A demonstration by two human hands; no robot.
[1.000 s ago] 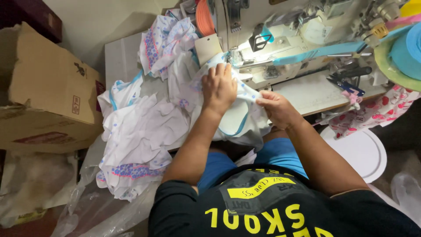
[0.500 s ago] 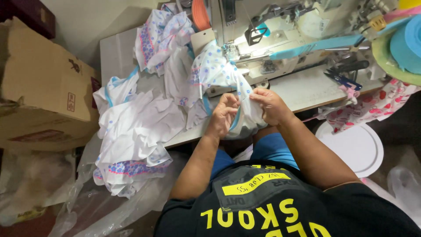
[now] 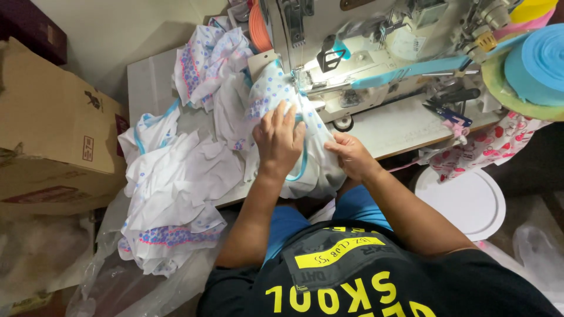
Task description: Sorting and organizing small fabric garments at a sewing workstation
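Just in front of the sewing machine [image 3: 376, 53], the left hand [image 3: 279, 138] presses flat, fingers apart, on the dotted white garment [image 3: 282, 94], while the right hand [image 3: 351, 155] pinches its edge. The blue binding [image 3: 303, 161] looks partly sewn; left of the machine, a pile of cut pieces [image 3: 176, 194] seemingly awaits stitching.

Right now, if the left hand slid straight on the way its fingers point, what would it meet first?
The left hand, flat on the white dotted garment, points toward the sewing machine; probably its needle area, though depth is unclear.
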